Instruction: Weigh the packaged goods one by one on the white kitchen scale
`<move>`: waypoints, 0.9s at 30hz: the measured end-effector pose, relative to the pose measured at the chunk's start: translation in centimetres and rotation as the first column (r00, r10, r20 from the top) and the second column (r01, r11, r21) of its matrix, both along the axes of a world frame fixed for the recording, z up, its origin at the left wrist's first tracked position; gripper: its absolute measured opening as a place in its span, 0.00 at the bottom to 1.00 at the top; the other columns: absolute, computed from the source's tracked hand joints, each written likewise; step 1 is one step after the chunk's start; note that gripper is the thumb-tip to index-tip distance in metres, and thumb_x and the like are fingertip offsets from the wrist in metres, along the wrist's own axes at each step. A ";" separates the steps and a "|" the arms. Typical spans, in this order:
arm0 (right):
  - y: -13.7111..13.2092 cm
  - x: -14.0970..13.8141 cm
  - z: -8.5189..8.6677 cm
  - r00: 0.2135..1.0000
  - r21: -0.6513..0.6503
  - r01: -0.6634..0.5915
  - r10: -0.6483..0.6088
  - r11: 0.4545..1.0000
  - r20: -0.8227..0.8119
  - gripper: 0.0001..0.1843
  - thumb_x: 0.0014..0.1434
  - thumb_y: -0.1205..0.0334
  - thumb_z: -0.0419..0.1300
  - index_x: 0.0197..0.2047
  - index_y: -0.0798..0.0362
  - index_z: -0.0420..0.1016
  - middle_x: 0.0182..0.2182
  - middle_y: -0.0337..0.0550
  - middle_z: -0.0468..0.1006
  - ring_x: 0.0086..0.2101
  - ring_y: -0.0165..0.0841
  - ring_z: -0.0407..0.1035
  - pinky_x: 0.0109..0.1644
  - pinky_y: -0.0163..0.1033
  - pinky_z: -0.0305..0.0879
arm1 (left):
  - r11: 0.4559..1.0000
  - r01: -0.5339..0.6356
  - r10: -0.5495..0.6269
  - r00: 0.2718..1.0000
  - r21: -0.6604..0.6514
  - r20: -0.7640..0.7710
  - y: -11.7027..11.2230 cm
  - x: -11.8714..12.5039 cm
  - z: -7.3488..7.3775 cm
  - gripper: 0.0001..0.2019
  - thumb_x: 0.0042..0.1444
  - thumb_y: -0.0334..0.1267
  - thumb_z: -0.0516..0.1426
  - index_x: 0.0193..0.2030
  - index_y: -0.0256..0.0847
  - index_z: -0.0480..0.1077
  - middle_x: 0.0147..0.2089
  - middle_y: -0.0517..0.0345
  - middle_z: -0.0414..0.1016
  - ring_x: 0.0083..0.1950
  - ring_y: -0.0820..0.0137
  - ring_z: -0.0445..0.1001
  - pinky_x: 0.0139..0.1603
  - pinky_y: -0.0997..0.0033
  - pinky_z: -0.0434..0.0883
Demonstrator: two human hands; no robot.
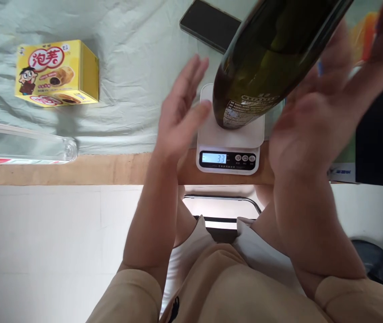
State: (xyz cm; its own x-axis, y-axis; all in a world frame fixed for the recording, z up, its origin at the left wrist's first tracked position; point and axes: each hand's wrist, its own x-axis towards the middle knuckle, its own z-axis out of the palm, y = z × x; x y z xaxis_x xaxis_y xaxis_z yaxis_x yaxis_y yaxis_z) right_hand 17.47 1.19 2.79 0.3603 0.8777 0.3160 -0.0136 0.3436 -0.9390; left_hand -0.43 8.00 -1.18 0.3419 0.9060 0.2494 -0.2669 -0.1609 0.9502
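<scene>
A dark green glass bottle (268,58) stands with its base on a small white kitchen scale (228,143), and its neck leans toward the camera at the top right. The scale's lit display reads 33. My left hand (181,112) is open just left of the bottle, fingers stretched out and not touching the glass. My right hand (315,116) is blurred and hovers at the bottle's right side with palm and fingers spread. I cannot tell whether it touches the bottle.
A yellow snack box (57,72) lies at the back left on a pale green cloth (131,54). A black phone (208,22) lies behind the scale. A clear plastic container (26,146) lies at the left edge, and a black box (380,134) stands at the right.
</scene>
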 end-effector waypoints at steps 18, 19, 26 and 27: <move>-0.5 2.1 0.1 0.996 0.114 0.071 -0.064 0.991 -0.060 0.19 0.53 0.61 0.56 0.41 0.26 0.80 0.46 0.11 0.79 0.64 0.27 0.68 0.77 0.41 0.61 | 0.976 -0.169 0.177 0.983 -0.134 0.050 0.4 -1.1 -0.5 0.20 0.53 0.58 0.66 0.51 0.60 0.78 0.62 0.71 0.76 0.72 0.57 0.70 0.77 0.56 0.68; -0.5 2.1 0.2 0.996 0.104 0.072 -0.066 0.992 -0.057 0.20 0.53 0.61 0.56 0.41 0.26 0.80 0.45 0.12 0.79 0.64 0.27 0.68 0.77 0.41 0.61 | 0.978 -0.166 0.175 0.983 -0.129 0.063 0.5 -1.1 -0.6 0.21 0.53 0.58 0.66 0.52 0.57 0.78 0.61 0.68 0.77 0.71 0.56 0.71 0.77 0.56 0.69; -0.7 1.9 0.4 0.998 0.129 0.053 -0.056 0.990 0.015 0.25 0.55 0.63 0.51 0.44 0.22 0.79 0.45 0.05 0.78 0.63 0.23 0.69 0.75 0.38 0.62 | 0.980 -0.180 0.189 0.975 -0.080 0.114 0.8 -0.4 -0.7 0.20 0.47 0.62 0.69 0.44 0.58 0.82 0.52 0.65 0.81 0.62 0.58 0.78 0.73 0.60 0.73; -0.7 1.8 0.5 0.998 0.113 0.055 -0.058 0.992 0.022 0.24 0.55 0.63 0.51 0.44 0.22 0.79 0.45 0.06 0.78 0.64 0.24 0.69 0.76 0.39 0.61 | 0.980 -0.178 0.187 0.977 -0.087 0.102 0.8 -0.3 -0.7 0.20 0.46 0.62 0.69 0.44 0.59 0.82 0.51 0.66 0.82 0.62 0.58 0.78 0.73 0.60 0.74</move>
